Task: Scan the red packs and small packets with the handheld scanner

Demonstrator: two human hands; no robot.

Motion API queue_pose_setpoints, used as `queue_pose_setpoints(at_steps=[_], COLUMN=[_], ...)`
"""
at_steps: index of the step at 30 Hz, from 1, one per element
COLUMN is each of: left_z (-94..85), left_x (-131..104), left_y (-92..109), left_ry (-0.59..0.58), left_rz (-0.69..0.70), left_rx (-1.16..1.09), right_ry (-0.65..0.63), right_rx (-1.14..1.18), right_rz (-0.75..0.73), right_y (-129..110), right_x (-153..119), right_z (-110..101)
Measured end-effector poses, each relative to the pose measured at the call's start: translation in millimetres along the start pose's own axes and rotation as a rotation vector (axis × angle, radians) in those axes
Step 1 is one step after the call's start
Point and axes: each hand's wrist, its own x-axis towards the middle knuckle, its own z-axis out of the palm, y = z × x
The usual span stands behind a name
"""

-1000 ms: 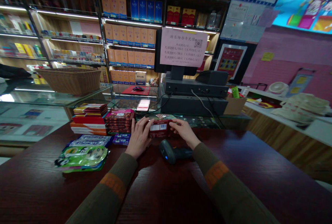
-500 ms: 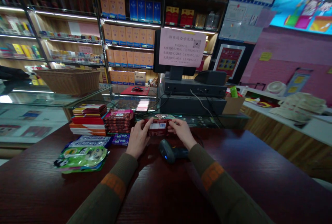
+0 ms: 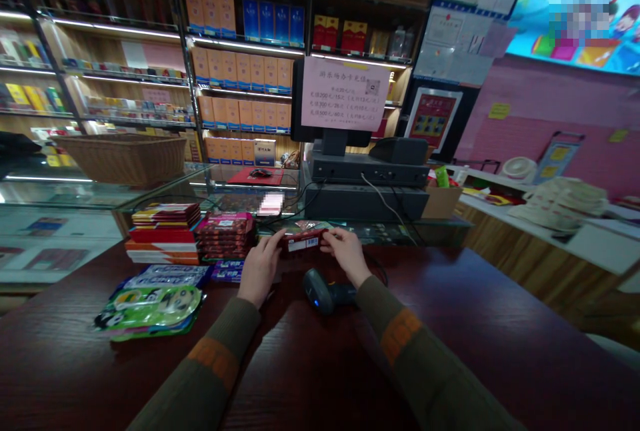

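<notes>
Between my hands is a small dark red packet (image 3: 303, 243) with a white barcode label facing me. My left hand (image 3: 262, 267) grips its left end, thumb and fingers closed on it. At the right end my right hand (image 3: 345, 251) pinches the packet's edge. A black barcode scanner (image 3: 320, 292) with a lit blue light lies on the table just below, its handle pointing right toward my right wrist. Left of my left hand stands a stack of dark red snack packets (image 3: 227, 236), with purple packets (image 3: 227, 271) in front of it.
A stack of red, orange and white boxes (image 3: 164, 234) stands at the table's left. Green panda-printed packages (image 3: 150, 308) lie before it. Behind the table are a glass counter, a cash register (image 3: 367, 174) with a sign on its screen, and a wicker basket (image 3: 123, 158).
The red packet has tilted, its right end now higher and its labelled face showing narrower. My left-hand fingers have closed more around its left end. The view has shifted slightly right.
</notes>
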Motion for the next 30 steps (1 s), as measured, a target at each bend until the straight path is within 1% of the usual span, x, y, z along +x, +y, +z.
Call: queue_pose_setpoints(at_steps=[4,6,11,15,17,20,22,26,30], left_z=[-1.5,-1.6,-1.4,-4.2,-7.6,-13.3,-15.5,-14.1,-8.8], left_x=[-1,-1,1,7,11,20,27,40,55], left_y=[-1,0,9,20,27,40,50,71,98], left_ry=[0.036,0.048,0.003,-0.027,-0.054,-0.109,-0.160,-0.270,-0.362], left_rz=[-0.064,-0.061,0.057,0.113,0.141,0.195,0.214,0.221,0.241], left_rx=[-0.053,-0.066,-0.059,-0.073,-0.002,0.121,0.155,0.146,0.084], right_ry=[-0.004,-0.010,-0.005,0.007,0.033,0.073,0.096,0.176,0.228], right_rx=[0.053,0.081,0.108,0.129,0.116,0.077,0.077,0.074,0.077], right_rz=[-0.038,-0.051,-0.069,0.014,0.041,0.022,0.014,0.006,-0.005], right_y=[3,4,2,-4,-6,-5,-2,6,12], right_x=[-2,-3,-8,-15,-18,-20,-19,-18,-18], right_z=[-3,-7,-22,-36,-42,-49,-55,-73,-100])
